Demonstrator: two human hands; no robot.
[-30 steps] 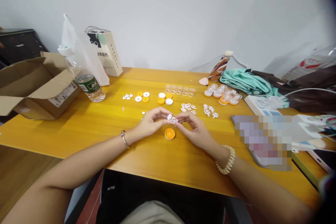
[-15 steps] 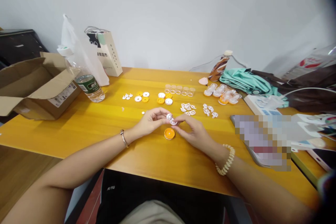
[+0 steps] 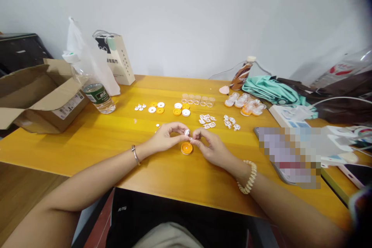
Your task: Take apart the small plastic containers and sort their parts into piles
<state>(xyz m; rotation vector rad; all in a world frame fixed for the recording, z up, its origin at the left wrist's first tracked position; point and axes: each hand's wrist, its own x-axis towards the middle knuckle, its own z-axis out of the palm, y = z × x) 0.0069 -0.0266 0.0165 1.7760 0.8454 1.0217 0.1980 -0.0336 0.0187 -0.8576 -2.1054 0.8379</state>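
Observation:
Between my fingertips is a small white plastic piece (image 3: 186,132) with cut-outs, partly hidden by them. My left hand (image 3: 168,136) pinches it from the left. From the right, my right hand (image 3: 211,147) pinches a thin white edge that touches it; whether this is a separate part I cannot tell. Just below the fingertips, an orange round base (image 3: 186,148) with a white lower rim rests on the table (image 3: 162,174). Beyond my hands lie several white openwork pieces (image 3: 207,119), a second group of such pieces (image 3: 231,121), and white and yellow discs (image 3: 181,109).
Clear cups (image 3: 197,100) stand in a row behind the discs. Small white pegs (image 3: 140,107) lie to the left, near a water bottle (image 3: 100,99) and an open cardboard box (image 3: 58,112). Clear-and-orange assemblies (image 3: 251,106), a phone (image 3: 279,159) and a power strip (image 3: 286,115) are on the right.
The fingers of my right hand have curled in closer, and the white piece has turned so that less of its openwork face shows. The orange base stays put on the table.

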